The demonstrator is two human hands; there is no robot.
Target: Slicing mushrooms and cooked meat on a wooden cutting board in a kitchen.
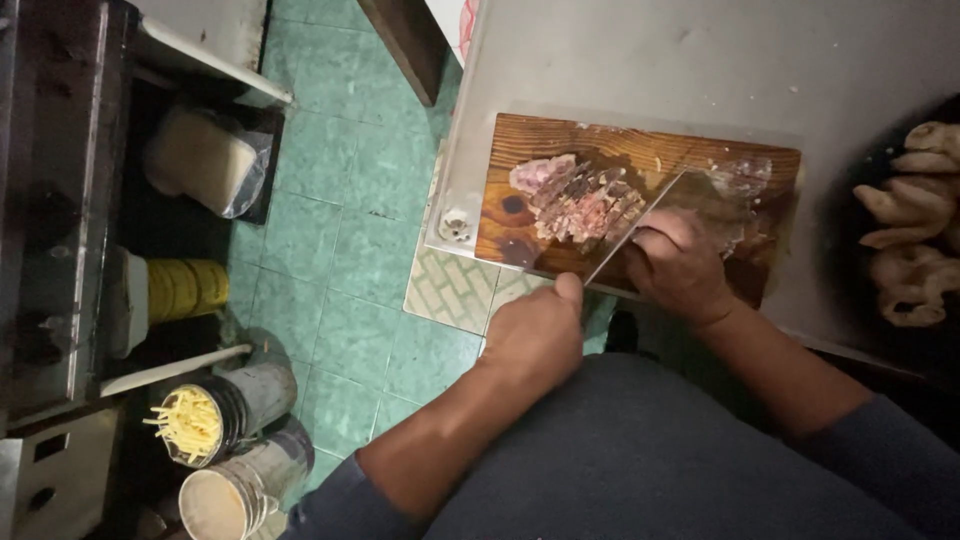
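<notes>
Your left hand grips the broad steel cleaver; your right hand presses its spine. The pink chopped meat lies at eleven o'clock, on the brown wooden cutting board.

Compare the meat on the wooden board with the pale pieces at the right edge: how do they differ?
The meat on the board is pinkish-red and sliced; the pale pieces are beige and uncut. The meat on the board lies beside the cleaver; no hand touches the pale pieces. Both rest on the metal table.

Bare steel table beyond the cutting board; raw meat pile blocks the right
</notes>
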